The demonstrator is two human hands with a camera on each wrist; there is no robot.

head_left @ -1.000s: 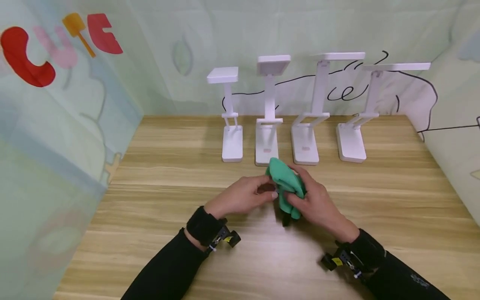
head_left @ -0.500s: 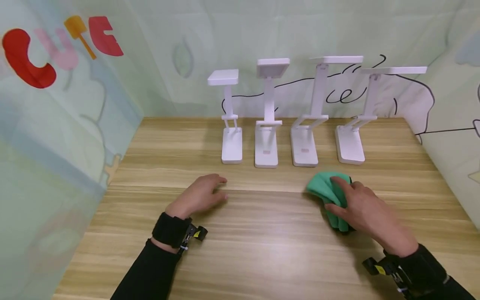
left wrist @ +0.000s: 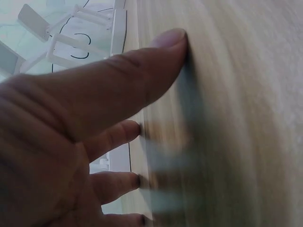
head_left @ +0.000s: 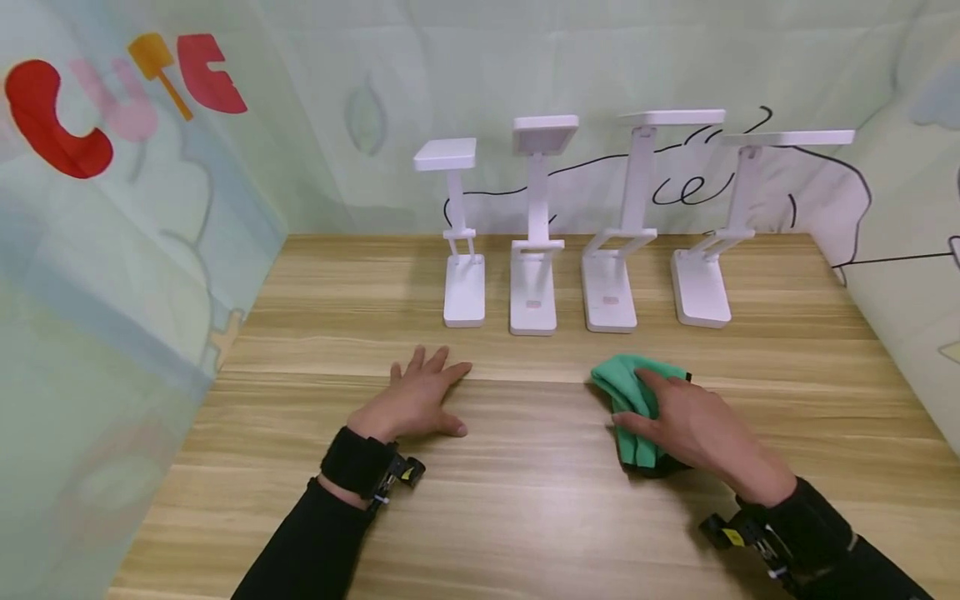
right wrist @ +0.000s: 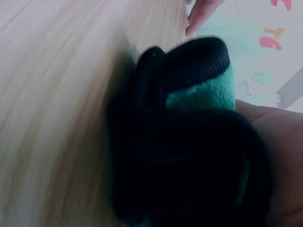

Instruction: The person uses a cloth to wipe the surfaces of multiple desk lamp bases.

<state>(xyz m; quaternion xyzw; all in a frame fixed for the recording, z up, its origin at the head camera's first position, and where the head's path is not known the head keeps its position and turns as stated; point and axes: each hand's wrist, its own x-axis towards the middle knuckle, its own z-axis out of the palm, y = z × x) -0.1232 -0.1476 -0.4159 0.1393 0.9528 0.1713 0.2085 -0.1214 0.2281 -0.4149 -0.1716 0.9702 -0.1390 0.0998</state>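
Note:
A folded green cloth (head_left: 624, 385) with black edging is bunched on the wooden table (head_left: 517, 500), right of the middle. My right hand (head_left: 701, 425) holds it from above, thumb and forefinger lying over its green side. The right wrist view has the black-edged folds of the cloth (right wrist: 201, 97) close to the tabletop, hiding most of that hand. To the left, my left hand (head_left: 414, 404) is spread with straight fingers and holds nothing. Seen from the left wrist, the left hand's fingertips (left wrist: 128, 130) meet the wood.
Several white desk lamps stand in a row behind the hands, from the leftmost lamp (head_left: 465, 292) to the rightmost lamp (head_left: 702, 290). A printed fabric backdrop (head_left: 360, 192) rises along the table's back and sides.
The hands began together at the cloth, then parted: the left moved left and its fingers spread out on the table. The right carried the cloth rightward, then shifted slightly back left with it.

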